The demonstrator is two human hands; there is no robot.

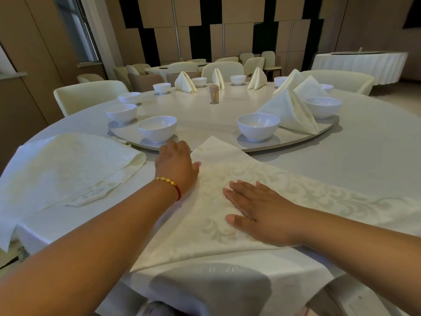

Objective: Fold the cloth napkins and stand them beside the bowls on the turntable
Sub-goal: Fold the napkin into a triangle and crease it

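Note:
A cream patterned napkin (218, 169) lies flat on the table in front of me, folded into a triangle with its point toward the turntable (205, 115). My right hand (257, 208) presses flat on its middle with straight fingers. My left hand (176, 165) rests at its left edge near the point, fingers bent over the far side and partly hidden. Several white bowls, such as one (258, 126), ring the turntable. Folded napkins stand beside the far and right bowls, the nearest (289, 112) between two bowls.
A pile of unfolded napkins (68, 165) lies on the table at my left. A toothpick holder (214, 94) stands at the turntable's middle. Cream chairs (88, 94) surround the table; other dressed tables (357, 65) stand behind.

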